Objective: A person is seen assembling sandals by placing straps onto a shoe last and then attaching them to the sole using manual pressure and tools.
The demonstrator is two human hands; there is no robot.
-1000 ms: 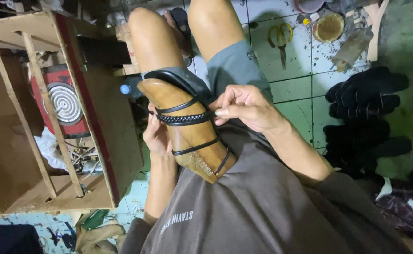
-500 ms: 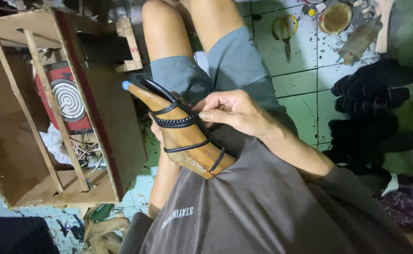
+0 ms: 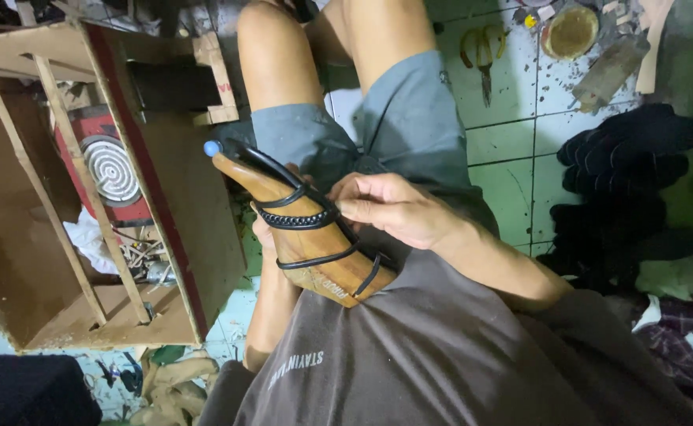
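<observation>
- Head view: I have the wooden shoe last (image 3: pixel 303 229) propped on my lap, its toe end pressed against my shirt and its heel end pointing out over my knees, so the strapped upper side faces me and I can work on it without bending.
- My left hand (image 3: pixel 266 237) is underneath the last, mostly hidden; only fingertips show at its edge. It seems curled around the wood from below to brace it, though I cannot tell how tight the grip is.
- My right hand (image 3: pixel 390 209) lies on the near side of the last, fingers bunched together and pinching at the braided black strap (image 3: pixel 297 220), where it crosses the middle of the wood.
- Thinner black straps (image 3: pixel 319 258) run across the last further toward me, and a long black sole strip (image 3: pixel 264 163) lies along its top toward the heel end, where a small blue knob (image 3: pixel 212 147) sticks out.
- To my left stands an open wooden crate (image 3: pixel 165 197) on its side, with a small red coil heater (image 3: pixel 110 170) inside it, close by.
- To my right, on the tiled floor (image 3: pixel 512 166), a heap of black soles (image 3: pixel 631 181) is stacked well apart from my hands; yellow-handled scissors (image 3: pixel 481 51) and a round tin (image 3: pixel 570 31) lie beyond my knees.
</observation>
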